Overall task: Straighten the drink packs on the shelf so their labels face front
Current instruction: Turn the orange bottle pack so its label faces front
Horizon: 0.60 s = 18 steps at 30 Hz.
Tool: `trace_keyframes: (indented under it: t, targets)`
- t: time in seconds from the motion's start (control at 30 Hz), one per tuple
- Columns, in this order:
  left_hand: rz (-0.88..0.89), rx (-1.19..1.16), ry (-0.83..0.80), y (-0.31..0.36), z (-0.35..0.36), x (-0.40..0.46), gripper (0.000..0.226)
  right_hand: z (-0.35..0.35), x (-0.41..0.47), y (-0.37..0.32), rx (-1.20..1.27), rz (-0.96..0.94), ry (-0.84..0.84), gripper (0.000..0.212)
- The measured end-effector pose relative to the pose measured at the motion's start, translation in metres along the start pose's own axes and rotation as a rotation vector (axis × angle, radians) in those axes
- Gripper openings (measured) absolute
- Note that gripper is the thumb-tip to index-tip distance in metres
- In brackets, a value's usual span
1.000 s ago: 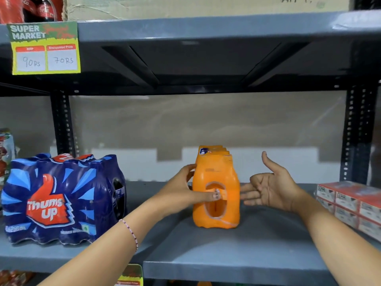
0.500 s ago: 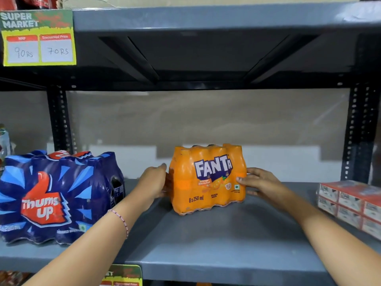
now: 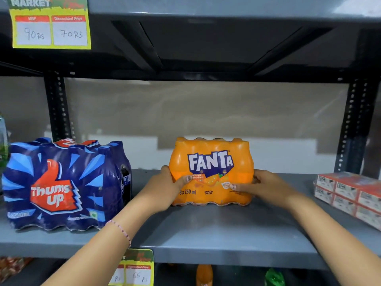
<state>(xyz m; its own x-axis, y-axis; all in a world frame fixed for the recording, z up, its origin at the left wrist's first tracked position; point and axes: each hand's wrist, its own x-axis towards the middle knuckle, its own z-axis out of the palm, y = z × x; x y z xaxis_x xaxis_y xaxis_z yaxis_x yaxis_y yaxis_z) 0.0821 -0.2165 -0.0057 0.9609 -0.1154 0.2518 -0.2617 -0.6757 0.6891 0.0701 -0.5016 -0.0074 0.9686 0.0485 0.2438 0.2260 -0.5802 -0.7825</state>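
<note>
An orange Fanta pack (image 3: 210, 162) stands on the grey shelf (image 3: 206, 232) near the middle, its wide label side facing me. My left hand (image 3: 165, 188) grips its left end, thumb on the front. My right hand (image 3: 261, 186) grips its right end, thumb across the lower front. A dark blue Thums Up pack (image 3: 61, 184) stands at the left of the same shelf, its label facing front and turned slightly left.
Red and white cartons (image 3: 350, 195) are stacked at the shelf's right end. A yellow price tag (image 3: 51, 27) hangs from the upper shelf edge. Black slotted uprights (image 3: 57, 108) stand at both sides. Bottles (image 3: 204, 275) show on the shelf below.
The Fanta pack was turned from end-on to label-front. My right hand went from open beside it to gripping its right end; both thumbs now lie on the front.
</note>
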Motion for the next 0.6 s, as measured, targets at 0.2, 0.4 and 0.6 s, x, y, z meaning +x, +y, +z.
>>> trace_keyframes:
  t: [0.2, 0.4, 0.6]
  targets:
    - [0.031, 0.143, 0.058, -0.005, -0.011, -0.045, 0.061, 0.02, -0.059, -0.022, -0.136, -0.031, 0.102, 0.063]
    - [0.119, 0.153, 0.109, -0.017, -0.023, -0.079, 0.05, 0.04, -0.095, -0.026, -0.114, -0.041, 0.236, 0.059]
    - [0.102, 0.122, 0.107, -0.021, -0.033, -0.093, 0.059, 0.053, -0.109, -0.033, -0.081, -0.01, 0.261, 0.063]
